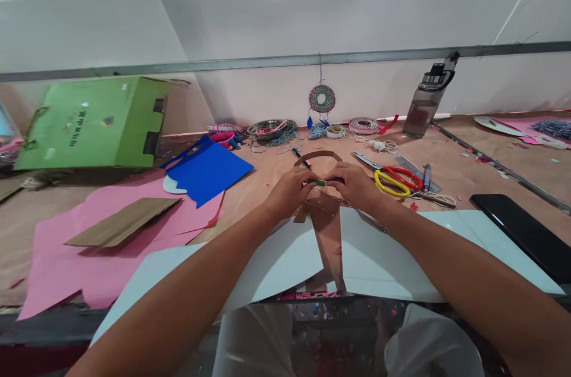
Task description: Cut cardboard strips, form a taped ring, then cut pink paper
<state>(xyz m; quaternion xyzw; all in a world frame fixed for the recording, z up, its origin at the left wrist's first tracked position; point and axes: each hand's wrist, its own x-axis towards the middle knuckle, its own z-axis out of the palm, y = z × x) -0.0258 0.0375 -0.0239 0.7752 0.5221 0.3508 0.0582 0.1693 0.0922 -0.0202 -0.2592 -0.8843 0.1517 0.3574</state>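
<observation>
My left hand [291, 191] is closed in a pinch on a narrow brown paper strip [319, 154], which arches up behind my fingers like a ring. My right hand [354, 185] pinches the other side of that strip. Between my fingertips shows a small green piece [318, 182], too small to name. A thin twisted cord [320, 208] hangs just below my hands. Underneath my forearms lie two white sheets [285, 261]. Just right of my right hand are scissors [391, 181] with yellow and red handles.
Left are pink sheets [147, 246], a brown paper piece [122, 222], blue paper [214, 172] and a green box [89, 124]. Behind stand a metal bowl [264, 129], a hanging woven ring [322, 99] and a water bottle [426, 103]. A black phone [521, 234] lies right.
</observation>
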